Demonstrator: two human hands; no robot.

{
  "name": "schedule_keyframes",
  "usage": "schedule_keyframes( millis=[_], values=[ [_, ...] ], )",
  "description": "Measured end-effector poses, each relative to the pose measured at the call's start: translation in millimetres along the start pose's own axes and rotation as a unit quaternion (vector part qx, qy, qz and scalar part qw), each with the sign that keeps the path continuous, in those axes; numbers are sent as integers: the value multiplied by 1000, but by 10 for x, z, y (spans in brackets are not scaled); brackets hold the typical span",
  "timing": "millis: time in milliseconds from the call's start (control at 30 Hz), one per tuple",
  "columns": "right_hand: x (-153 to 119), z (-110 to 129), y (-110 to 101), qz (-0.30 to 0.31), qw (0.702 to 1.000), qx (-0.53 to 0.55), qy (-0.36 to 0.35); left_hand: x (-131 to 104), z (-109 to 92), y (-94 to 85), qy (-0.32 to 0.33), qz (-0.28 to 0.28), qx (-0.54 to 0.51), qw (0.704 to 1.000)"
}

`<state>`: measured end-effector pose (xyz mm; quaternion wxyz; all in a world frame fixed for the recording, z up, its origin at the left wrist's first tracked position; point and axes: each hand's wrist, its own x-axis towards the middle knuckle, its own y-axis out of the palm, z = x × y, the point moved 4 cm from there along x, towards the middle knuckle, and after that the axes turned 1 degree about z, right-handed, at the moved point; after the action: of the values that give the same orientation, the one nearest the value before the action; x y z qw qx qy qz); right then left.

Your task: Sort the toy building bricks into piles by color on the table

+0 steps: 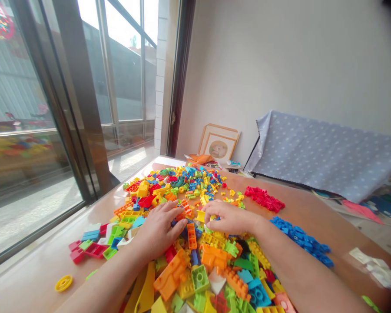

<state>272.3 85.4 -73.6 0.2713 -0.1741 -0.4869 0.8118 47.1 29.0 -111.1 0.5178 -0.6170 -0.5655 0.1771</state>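
Observation:
A big heap of mixed toy building bricks (215,256) spreads over the table in front of me. My left hand (163,224) lies palm down on the heap, fingers stretched and apart, beside an orange brick (191,236). Curled fingers on my right hand (226,216) reach down into the bricks, next to a yellow piece (200,216). Whatever those fingertips grip, if anything, is hidden. An orange grid-like brick (185,208) sits between the two hands.
A red brick pile (263,198) and a blue brick pile (301,239) lie apart on the right. White scraps (376,267) rest at the right edge. A yellow ring-shaped piece (64,283) is at left. Beyond the table stand a framed picture (219,148) and a dotted cloth (322,152).

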Motion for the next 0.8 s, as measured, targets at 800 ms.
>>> schedule_keyframes(
  millis=[800],
  values=[
    [410, -615, -72, -16, 998, 29, 55, 29, -92, -63, 7, 51, -44, 998]
  ],
)
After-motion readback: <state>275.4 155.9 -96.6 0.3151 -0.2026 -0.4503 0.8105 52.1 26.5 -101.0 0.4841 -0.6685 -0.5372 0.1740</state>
